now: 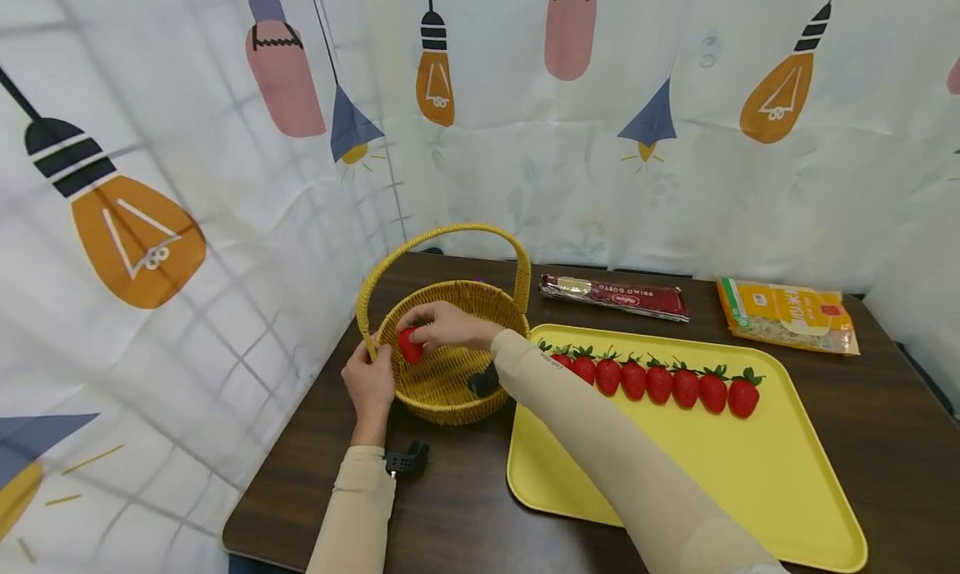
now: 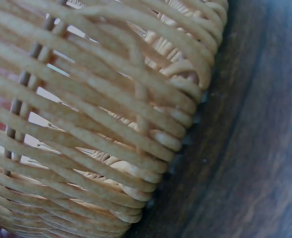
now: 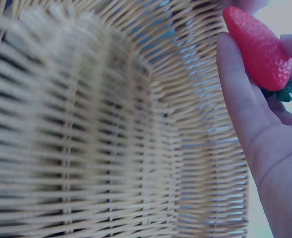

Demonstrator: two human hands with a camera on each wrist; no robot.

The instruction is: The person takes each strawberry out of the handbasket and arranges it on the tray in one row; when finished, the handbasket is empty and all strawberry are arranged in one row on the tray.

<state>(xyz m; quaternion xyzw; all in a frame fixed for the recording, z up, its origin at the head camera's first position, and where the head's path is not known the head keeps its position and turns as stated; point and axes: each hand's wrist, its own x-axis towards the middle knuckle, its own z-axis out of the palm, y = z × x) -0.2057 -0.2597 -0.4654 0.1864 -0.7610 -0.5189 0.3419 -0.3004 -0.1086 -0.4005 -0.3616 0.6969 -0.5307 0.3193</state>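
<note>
My right hand (image 1: 446, 324) pinches a red strawberry (image 1: 409, 346) just inside the left part of a yellow wicker basket (image 1: 450, 413). In the right wrist view the strawberry (image 3: 261, 48) lies between thumb and fingers, its green leaves pointing down and right. My left hand (image 1: 371, 382) grips the basket's left rim, by the foot of its tall arched handle (image 1: 457, 227). The woven wall (image 2: 106, 99) fills most of the left wrist view, with a bit of red showing through its gaps. No strawberry is visible on the basket floor, though the right hand and wrist cover part of it.
Right of the basket lies a yellow tray (image 1: 697, 466) with several strawberries (image 1: 659, 384) lined up along its far side. My right forearm crosses the tray's left part. Behind it lie a dark red packet (image 1: 615, 297) and a yellow-orange bag (image 1: 791, 316), before a patterned curtain (image 1: 510, 166).
</note>
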